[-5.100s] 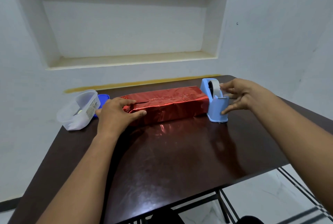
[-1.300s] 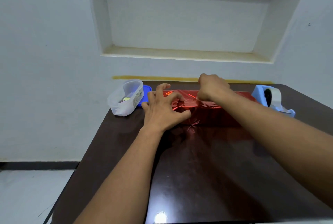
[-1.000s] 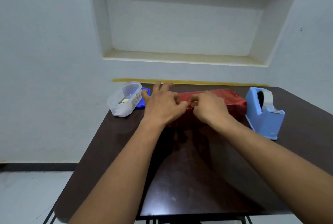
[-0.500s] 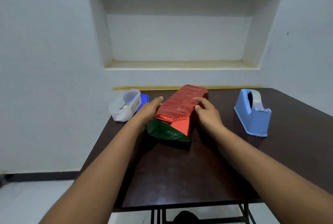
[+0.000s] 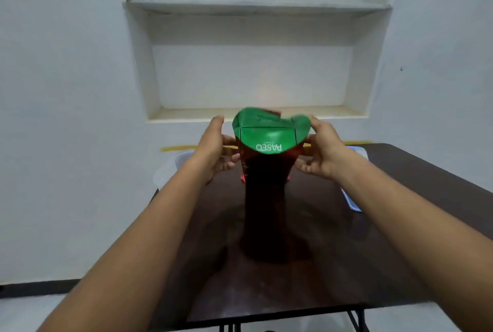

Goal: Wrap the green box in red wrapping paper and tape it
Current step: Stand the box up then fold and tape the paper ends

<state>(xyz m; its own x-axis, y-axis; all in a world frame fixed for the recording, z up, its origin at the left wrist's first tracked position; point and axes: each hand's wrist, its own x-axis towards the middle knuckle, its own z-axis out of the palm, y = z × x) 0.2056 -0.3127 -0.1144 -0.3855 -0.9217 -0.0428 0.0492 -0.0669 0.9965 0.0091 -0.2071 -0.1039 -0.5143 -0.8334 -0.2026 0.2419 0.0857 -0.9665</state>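
The green box (image 5: 269, 134) stands upright on end on the dark table (image 5: 400, 251), its body covered in red wrapping paper (image 5: 264, 198) that looks dark in shadow. Its top end is bare green with white lettering. My left hand (image 5: 213, 150) holds the left side near the top, and my right hand (image 5: 320, 150) holds the right side. Fingers of both hands curl round the wrapped sides.
The blue tape dispenser (image 5: 352, 201) is mostly hidden behind my right forearm. A clear plastic container (image 5: 170, 171) shows partly behind my left forearm. A recessed wall shelf (image 5: 256, 112) lies behind the table.
The box went from lying flat and angled on the table to standing upright on its end. Both hands shifted to grip its sides near the top. The camera came closer.
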